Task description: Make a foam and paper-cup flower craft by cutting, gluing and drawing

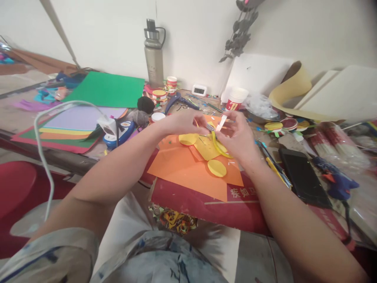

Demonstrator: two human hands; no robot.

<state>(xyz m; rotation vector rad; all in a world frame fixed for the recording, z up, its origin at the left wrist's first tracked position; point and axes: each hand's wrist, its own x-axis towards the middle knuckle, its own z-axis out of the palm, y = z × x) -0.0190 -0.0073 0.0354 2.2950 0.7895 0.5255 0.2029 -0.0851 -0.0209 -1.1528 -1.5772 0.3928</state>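
Note:
My right hand [235, 131] is closed, with a small white strip [221, 123] pinched between thumb and fingers. Opposite it, my left hand [193, 121] has its fingertips pressed together beside the metal end of a yellow-handled tool [217, 146], which looks like pliers or scissors. What the left fingers grip is too blurred to make out. The tool's handle runs down below my right hand. Beneath both hands lie orange paper sheets [182, 171], a square yellow piece of paper [207, 147] and yellow discs, one [217, 168] nearest me and another [187, 139] under my left wrist.
A red board [206, 208] supports the papers. To the right are pens [278, 171], a black phone [304, 177] and a dark blue tool [337, 179]. Behind stand paper cups [236, 98] and a bottle [154, 59]. A power strip [119, 134] and coloured sheets [106, 89] lie left.

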